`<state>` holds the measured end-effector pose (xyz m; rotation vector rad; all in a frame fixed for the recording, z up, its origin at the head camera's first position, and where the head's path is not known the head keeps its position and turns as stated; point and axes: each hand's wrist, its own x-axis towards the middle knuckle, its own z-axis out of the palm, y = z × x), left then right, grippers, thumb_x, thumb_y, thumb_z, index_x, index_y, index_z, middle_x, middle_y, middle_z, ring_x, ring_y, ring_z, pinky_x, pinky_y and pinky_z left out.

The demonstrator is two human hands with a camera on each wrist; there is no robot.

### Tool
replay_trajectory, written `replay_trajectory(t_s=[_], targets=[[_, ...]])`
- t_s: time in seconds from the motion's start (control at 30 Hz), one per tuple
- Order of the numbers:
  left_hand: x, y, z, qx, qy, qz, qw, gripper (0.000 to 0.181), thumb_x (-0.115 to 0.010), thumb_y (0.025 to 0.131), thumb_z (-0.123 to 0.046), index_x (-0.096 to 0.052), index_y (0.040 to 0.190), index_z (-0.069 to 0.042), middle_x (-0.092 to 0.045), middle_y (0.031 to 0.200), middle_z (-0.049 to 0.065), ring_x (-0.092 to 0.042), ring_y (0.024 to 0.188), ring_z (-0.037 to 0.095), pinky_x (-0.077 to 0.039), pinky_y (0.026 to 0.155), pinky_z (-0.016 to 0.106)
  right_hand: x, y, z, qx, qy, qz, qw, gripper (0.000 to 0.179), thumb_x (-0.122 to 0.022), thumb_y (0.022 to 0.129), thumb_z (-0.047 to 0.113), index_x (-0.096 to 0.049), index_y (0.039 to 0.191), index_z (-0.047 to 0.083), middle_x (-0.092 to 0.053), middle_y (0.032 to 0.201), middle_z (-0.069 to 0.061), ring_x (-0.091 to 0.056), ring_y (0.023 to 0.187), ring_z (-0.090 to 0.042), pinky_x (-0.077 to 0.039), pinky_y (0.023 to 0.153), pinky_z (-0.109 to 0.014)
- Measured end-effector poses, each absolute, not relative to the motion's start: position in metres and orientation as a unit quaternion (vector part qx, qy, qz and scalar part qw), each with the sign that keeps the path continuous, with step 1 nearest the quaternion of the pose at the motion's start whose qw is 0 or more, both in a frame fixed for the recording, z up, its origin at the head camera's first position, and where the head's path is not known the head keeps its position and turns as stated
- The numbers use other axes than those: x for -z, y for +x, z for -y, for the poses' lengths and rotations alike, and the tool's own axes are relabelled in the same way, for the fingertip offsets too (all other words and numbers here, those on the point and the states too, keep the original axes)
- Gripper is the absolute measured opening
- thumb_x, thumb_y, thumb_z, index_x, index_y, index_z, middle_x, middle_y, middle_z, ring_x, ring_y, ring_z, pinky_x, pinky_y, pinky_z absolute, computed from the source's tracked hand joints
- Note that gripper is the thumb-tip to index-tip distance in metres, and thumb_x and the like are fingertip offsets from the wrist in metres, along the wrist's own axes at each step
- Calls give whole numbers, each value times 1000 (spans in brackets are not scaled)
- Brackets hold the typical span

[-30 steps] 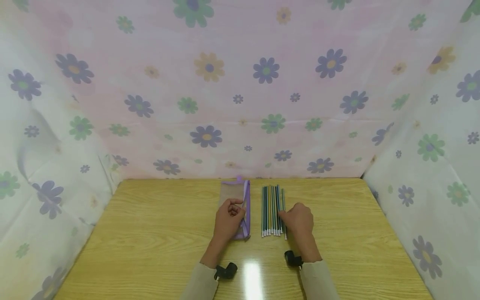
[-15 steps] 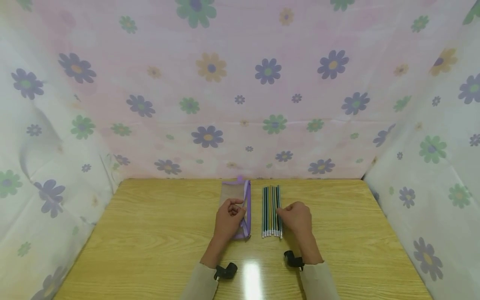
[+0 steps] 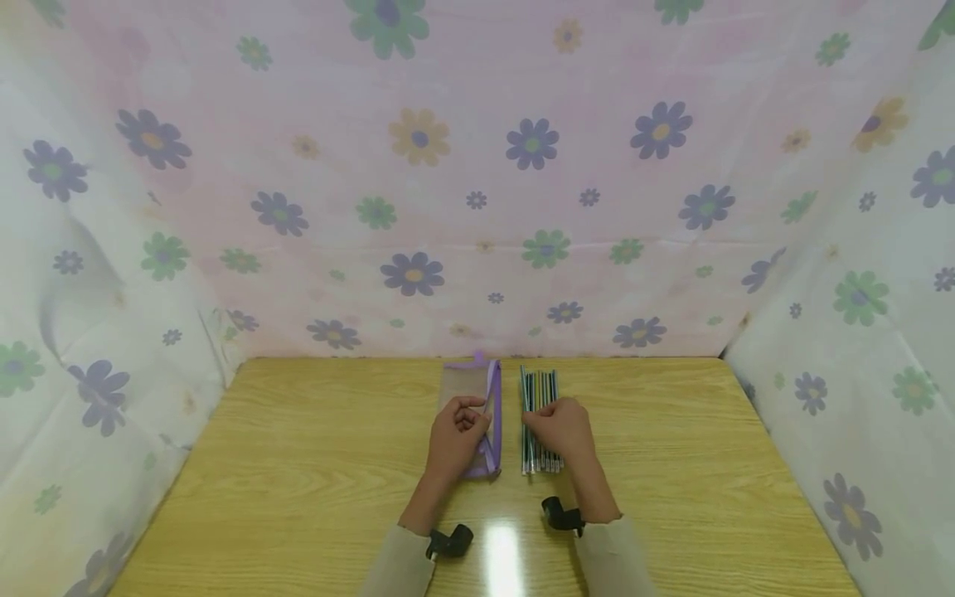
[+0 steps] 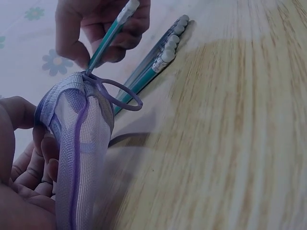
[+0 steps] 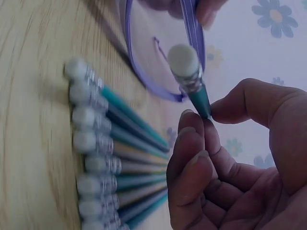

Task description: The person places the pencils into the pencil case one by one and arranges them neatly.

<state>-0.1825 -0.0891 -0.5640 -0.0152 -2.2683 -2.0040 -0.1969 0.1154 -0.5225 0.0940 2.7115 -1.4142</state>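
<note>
1 slim pencil (image 5: 191, 80) is pinched in the right grip (image 3: 563, 427), 1 mesh pouch (image 4: 91, 158) in the left grip (image 3: 457, 433).

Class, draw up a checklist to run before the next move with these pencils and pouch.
1. Left hand steadying the mesh pouch: ok, gripping its edge.
2. Pouch open: ok, edges apart.
3. Right hand secure on one pencil: ok, pinched.
4. That pencil inside the pouch: not ok, outside, to its right.
5. Other pencils lying together on the table: ok.
6. That pencil sharpened: cannot tell, its point shows too small.
</note>
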Motion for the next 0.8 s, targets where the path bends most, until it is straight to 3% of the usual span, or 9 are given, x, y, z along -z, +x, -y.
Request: replay_trajectory(t_s=[0.1, 0.3, 0.57, 0.8], targets=[[563, -183, 88, 661, -2, 748, 58, 27, -75, 96, -4, -70, 122, 0, -69, 84, 12, -58, 68, 9, -47, 62, 19, 524, -199, -109, 470, 29, -881, 51, 41, -75, 87, 24, -60, 51, 13, -52, 46, 4, -40, 43, -12, -34, 46, -28], [559, -184, 87, 660, 2, 748, 65, 27, -71, 95, 4, -67, 121, 9, -68, 83, 19, -56, 66, 10, -45, 60, 18, 523, -199, -100, 477, 30, -877, 48, 28, -76, 89, 23, -77, 65, 8, -66, 54, 0, -61, 49, -18, -44, 48, -29], [564, -183, 89, 667, -10, 742, 70, 26, -76, 95, -4, -71, 120, -1, -68, 82, 8, -58, 67, 9, -48, 62, 19, 522, -199, -91, 498, 43, -865, 42, 20, -75, 87, 20, -81, 79, 3, -70, 60, -2, -66, 55, -17, -51, 52, -29], [563, -183, 89, 676, -22, 734, 60, 25, -75, 96, -6, -70, 121, -3, -68, 81, 6, -58, 67, 9, -48, 62, 20, 528, -198, -85, 528, 64, -846, 33, 20, -74, 88, 19, -83, 84, 1, -73, 67, -5, -68, 57, -18, -55, 53, -31]])
